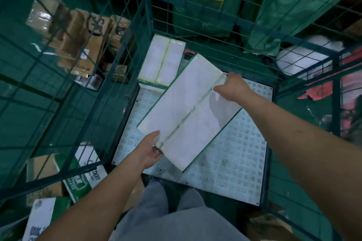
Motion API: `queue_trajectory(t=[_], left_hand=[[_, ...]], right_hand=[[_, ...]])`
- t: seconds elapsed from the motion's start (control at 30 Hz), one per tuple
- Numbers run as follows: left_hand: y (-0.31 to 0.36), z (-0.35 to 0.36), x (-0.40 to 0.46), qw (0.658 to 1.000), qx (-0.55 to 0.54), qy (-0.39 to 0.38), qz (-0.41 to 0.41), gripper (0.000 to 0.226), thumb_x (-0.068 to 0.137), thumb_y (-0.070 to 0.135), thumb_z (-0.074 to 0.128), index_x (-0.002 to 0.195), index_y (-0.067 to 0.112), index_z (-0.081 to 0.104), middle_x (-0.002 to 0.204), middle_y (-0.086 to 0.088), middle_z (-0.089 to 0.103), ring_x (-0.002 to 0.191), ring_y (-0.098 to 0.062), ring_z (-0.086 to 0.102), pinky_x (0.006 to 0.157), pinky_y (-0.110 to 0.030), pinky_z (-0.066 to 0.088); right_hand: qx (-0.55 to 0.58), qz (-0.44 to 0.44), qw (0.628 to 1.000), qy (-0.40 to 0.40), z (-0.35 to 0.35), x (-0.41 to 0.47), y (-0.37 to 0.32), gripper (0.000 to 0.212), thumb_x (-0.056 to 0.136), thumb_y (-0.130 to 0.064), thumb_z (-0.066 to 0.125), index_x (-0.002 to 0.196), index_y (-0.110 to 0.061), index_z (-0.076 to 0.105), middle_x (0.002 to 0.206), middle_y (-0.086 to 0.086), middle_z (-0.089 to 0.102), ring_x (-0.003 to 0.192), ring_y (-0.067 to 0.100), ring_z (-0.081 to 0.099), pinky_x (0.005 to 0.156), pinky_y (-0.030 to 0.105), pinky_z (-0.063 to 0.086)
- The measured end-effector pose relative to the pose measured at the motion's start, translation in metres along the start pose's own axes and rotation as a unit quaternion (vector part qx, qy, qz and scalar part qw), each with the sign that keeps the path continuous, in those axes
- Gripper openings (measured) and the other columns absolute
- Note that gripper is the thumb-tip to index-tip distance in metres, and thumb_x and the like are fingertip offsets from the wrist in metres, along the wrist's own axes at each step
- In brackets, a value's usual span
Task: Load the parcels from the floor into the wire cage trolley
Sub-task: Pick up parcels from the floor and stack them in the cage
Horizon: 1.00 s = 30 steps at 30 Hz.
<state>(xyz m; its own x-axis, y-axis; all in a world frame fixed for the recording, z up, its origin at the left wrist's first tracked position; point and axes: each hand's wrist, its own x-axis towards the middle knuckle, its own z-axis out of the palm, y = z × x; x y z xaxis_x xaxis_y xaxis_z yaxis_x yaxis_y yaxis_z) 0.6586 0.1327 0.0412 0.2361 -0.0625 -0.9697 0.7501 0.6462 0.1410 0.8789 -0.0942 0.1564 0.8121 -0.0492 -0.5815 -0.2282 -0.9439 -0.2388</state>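
Observation:
I hold a long white taped parcel (188, 111) slantwise inside the green wire cage trolley (125, 49), just above its white dimpled floor (231, 164). My left hand (150, 149) grips the parcel's near end, thumb on top and fingers underneath. My right hand (232, 87) grips its far right corner. A second white parcel (161, 60) lies in the trolley's back left corner. Outside the cage on the left, a green-and-white carton (86, 172) and a white parcel (40, 219) lie on the floor.
Brown cardboard boxes (78, 33) are stacked beyond the left mesh wall. Green sacks (207, 2) hang behind the back mesh. A white bundle (305, 56) and red items (321, 92) sit outside the right wall. My grey-trousered legs (168, 215) stand at the trolley's open front.

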Motion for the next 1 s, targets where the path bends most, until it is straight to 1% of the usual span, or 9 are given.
queue_trajectory(t=[0.1, 0.23, 0.4, 0.57, 0.7, 0.73, 0.83, 0.93, 1.0], left_hand=[[0.005, 0.013, 0.024, 0.999, 0.037, -0.009, -0.021, 0.033, 0.094, 0.039, 0.071, 0.108, 0.010, 0.066, 0.103, -0.013, 0.065, 0.093, -0.026, 0.064, 0.074, -0.032, 0.052], [0.006, 0.029, 0.072, 0.997, 0.065, 0.003, -0.045, 0.045, 0.093, 0.042, 0.070, 0.122, 0.008, 0.067, 0.115, -0.013, 0.064, 0.101, -0.026, 0.059, 0.086, -0.031, 0.045], [-0.001, 0.062, 0.132, 0.996, 0.047, 0.009, -0.078, 0.030, 0.092, 0.034, 0.071, 0.105, 0.007, 0.066, 0.101, -0.015, 0.064, 0.083, -0.025, 0.057, 0.073, -0.031, 0.044], [-0.009, 0.089, 0.211, 0.995, 0.011, 0.031, -0.094, 0.039, 0.089, 0.035, 0.077, 0.114, 0.008, 0.063, 0.114, -0.016, 0.062, 0.098, -0.027, 0.060, 0.093, -0.034, 0.050], [-0.014, 0.097, 0.270, 0.996, -0.023, 0.036, -0.080, 0.029, 0.096, 0.033, 0.069, 0.112, 0.010, 0.062, 0.104, -0.012, 0.059, 0.078, -0.020, 0.054, 0.089, -0.035, 0.052], [-0.015, 0.098, 0.282, 0.996, -0.028, 0.032, -0.077, 0.028, 0.098, 0.035, 0.067, 0.112, 0.011, 0.062, 0.105, -0.011, 0.059, 0.080, -0.020, 0.055, 0.092, -0.036, 0.051], [-0.010, 0.099, 0.315, 0.997, -0.021, 0.038, -0.062, 0.035, 0.102, 0.038, 0.061, 0.128, 0.015, 0.058, 0.128, -0.009, 0.057, 0.109, -0.023, 0.059, 0.110, -0.041, 0.046], [0.004, 0.101, 0.340, 0.998, 0.013, 0.054, -0.031, 0.054, 0.104, 0.038, 0.057, 0.152, 0.018, 0.042, 0.149, -0.008, 0.050, 0.128, -0.026, 0.055, 0.106, -0.040, 0.047], [0.017, 0.104, 0.356, 0.998, 0.032, 0.056, -0.021, 0.054, 0.103, 0.041, 0.057, 0.151, 0.018, 0.044, 0.144, -0.008, 0.055, 0.124, -0.024, 0.058, 0.106, -0.039, 0.048]], right_hand=[[0.004, -0.006, 1.000, 0.006, 0.007, 0.024, 0.004, 0.090, 0.095, -0.041, 0.063, 0.162, -0.008, 0.013, 0.168, 0.014, 0.013, 0.145, 0.035, 0.036, 0.110, 0.038, 0.040], [0.006, -0.015, 1.000, 0.007, 0.025, 0.067, 0.016, 0.089, 0.095, -0.040, 0.063, 0.161, -0.008, 0.014, 0.167, 0.014, 0.014, 0.144, 0.033, 0.038, 0.106, 0.036, 0.041], [0.008, -0.032, 0.999, 0.010, 0.054, 0.133, 0.041, 0.089, 0.096, -0.038, 0.064, 0.162, -0.010, 0.011, 0.169, 0.011, 0.009, 0.145, 0.030, 0.037, 0.105, 0.031, 0.039], [0.009, -0.051, 0.999, 0.006, 0.102, 0.219, 0.065, 0.091, 0.094, -0.038, 0.067, 0.162, -0.010, 0.013, 0.167, 0.015, 0.014, 0.147, 0.033, 0.032, 0.114, 0.032, 0.034], [-0.015, -0.078, 0.997, 0.011, 0.135, 0.276, 0.065, 0.089, 0.096, -0.038, 0.064, 0.163, -0.013, 0.011, 0.169, 0.011, 0.011, 0.152, 0.034, 0.020, 0.118, 0.035, 0.026], [-0.006, -0.087, 0.996, 0.009, 0.145, 0.288, 0.066, 0.088, 0.096, -0.037, 0.063, 0.163, -0.014, 0.010, 0.170, 0.009, 0.009, 0.152, 0.033, 0.019, 0.120, 0.035, 0.025], [0.036, -0.113, 0.993, -0.026, 0.186, 0.315, 0.075, 0.086, 0.096, -0.033, 0.064, 0.164, -0.020, 0.014, 0.171, 0.008, 0.005, 0.154, 0.030, 0.018, 0.123, 0.034, 0.022], [0.041, -0.072, 0.994, -0.071, 0.238, 0.315, 0.099, 0.087, 0.096, -0.034, 0.065, 0.164, -0.022, 0.012, 0.171, 0.009, 0.002, 0.156, 0.030, 0.013, 0.123, 0.035, 0.019], [0.045, -0.030, 0.994, -0.100, 0.270, 0.308, 0.119, 0.087, 0.097, -0.036, 0.064, 0.164, -0.022, 0.011, 0.171, 0.009, 0.000, 0.156, 0.029, 0.009, 0.124, 0.037, 0.017]])
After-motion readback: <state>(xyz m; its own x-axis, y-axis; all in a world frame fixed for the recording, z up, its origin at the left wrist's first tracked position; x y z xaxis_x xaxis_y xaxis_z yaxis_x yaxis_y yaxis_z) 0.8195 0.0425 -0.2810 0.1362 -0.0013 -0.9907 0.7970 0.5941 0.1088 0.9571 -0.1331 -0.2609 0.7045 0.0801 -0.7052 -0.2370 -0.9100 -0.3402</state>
